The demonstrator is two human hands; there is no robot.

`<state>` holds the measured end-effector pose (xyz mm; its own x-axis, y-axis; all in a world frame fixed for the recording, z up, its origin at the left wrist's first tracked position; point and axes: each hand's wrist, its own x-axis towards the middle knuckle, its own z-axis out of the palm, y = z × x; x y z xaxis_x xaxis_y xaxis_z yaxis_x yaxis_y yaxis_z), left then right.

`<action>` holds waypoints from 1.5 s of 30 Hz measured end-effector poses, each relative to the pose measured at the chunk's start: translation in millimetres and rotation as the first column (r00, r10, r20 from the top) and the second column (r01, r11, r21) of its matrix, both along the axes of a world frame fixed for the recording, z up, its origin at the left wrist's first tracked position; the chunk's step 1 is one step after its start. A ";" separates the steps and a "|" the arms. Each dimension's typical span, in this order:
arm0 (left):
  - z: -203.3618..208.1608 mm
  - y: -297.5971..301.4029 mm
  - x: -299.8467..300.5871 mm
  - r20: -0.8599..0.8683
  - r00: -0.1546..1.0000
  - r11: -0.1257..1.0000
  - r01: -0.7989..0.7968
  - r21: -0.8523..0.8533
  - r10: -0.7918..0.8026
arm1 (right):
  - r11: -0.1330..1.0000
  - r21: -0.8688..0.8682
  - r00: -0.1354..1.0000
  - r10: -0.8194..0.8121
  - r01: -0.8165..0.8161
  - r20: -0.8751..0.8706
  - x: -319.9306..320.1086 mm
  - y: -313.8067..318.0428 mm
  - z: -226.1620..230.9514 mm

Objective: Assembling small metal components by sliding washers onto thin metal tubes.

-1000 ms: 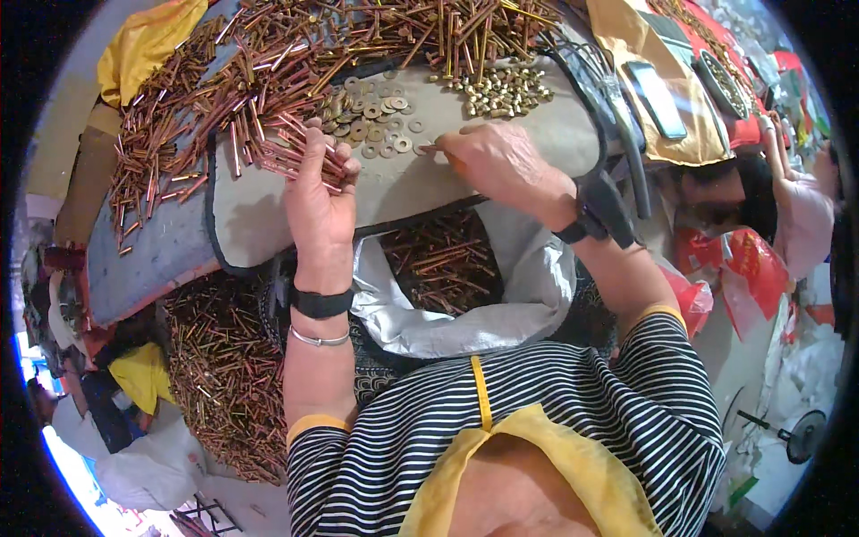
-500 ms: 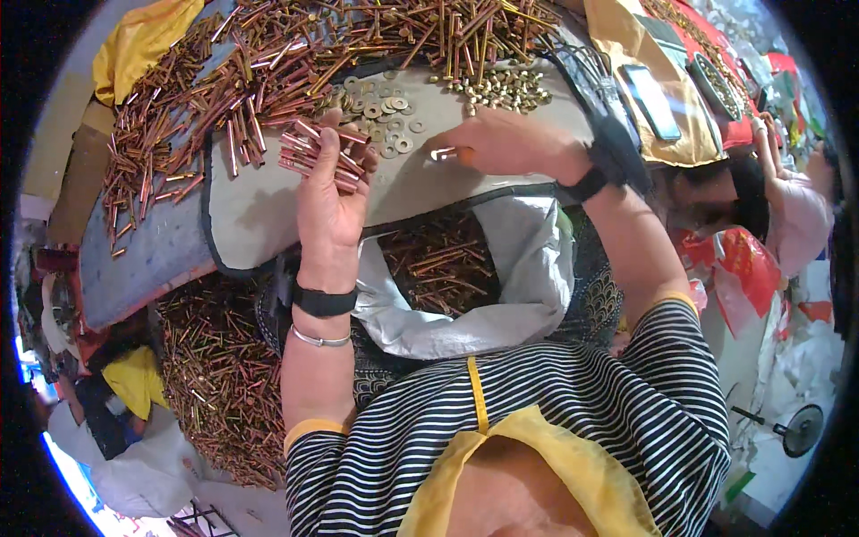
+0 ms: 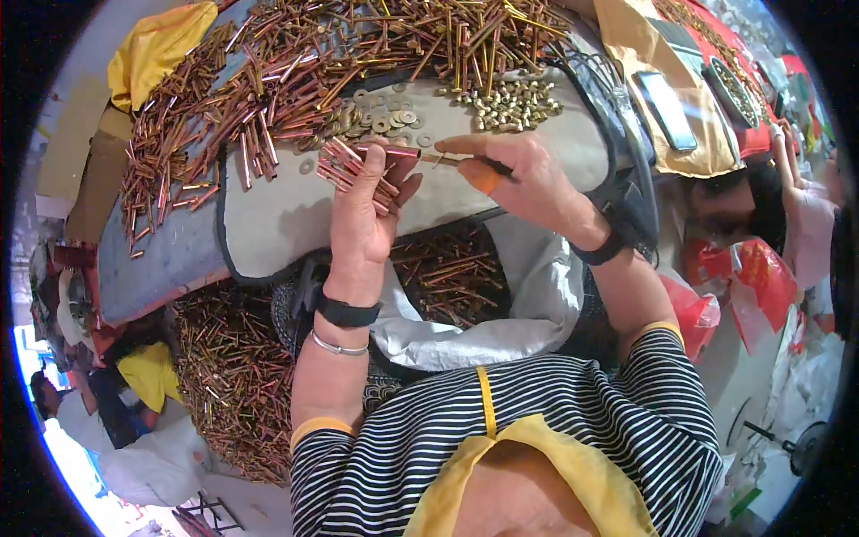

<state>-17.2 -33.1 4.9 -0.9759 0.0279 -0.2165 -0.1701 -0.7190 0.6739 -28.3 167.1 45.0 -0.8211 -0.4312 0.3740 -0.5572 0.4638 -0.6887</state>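
Note:
My left hand (image 3: 360, 224) is closed round a bundle of copper-coloured metal tubes (image 3: 342, 168), the thumb across them. One tube juts out to the right past my fingers. Facing its end, my right hand (image 3: 537, 188) pinches a thin metal rod (image 3: 441, 161), with what looks like a small washer on it. Rod and tube meet or nearly meet; I cannot tell whether it has entered. Orange tape (image 3: 481, 176) wraps a right finger. Just beyond my hands lie flat washers (image 3: 394, 118) and small brass-coloured nuts (image 3: 517, 106) on a grey mat (image 3: 277, 219).
Long copper-coloured bolts and tubes (image 3: 295, 85) heap along the table's far side. A white sack (image 3: 550, 309) of similar pieces opens below my hands. A larger heap (image 3: 228, 376) lies lower left. A phone (image 3: 667, 112) rests at right, near black cables (image 3: 617, 89). Another person's arm (image 3: 787, 161) is beyond.
My right hand has turned, and the rod in it now points at a tube end. My left hand has brought the bundle nearer to it. The whole view has shifted slightly.

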 end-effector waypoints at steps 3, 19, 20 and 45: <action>-2.9 2.1 -2.2 -0.004 1.000 1.000 -0.005 -0.030 0.005 | 0.999 -0.036 0.993 0.017 -0.022 -0.118 -2.3 1.1 -6.4; 8.3 41.8 19.7 -0.132 0.982 0.991 0.136 0.002 -0.135 | 0.965 -0.261 0.946 -0.059 -0.028 -0.320 15.7 -20.1 -15.4; 10.5 46.9 23.4 -0.155 0.975 0.985 0.169 0.040 -0.161 | 0.953 -0.292 0.930 -0.029 -0.085 -0.365 16.1 -22.8 -17.6; -3.9 -3.6 1.2 -0.035 0.972 0.972 0.235 0.011 -0.234 | 0.922 0.337 0.873 -0.003 0.191 -0.488 -59.6 29.8 -50.1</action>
<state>-15.9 -36.7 1.0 -0.9484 0.2597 -0.1821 -0.3129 -0.6719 0.6712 -87.9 197.0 -5.1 -0.6316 -0.5402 0.5561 -0.7068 0.6960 -0.1266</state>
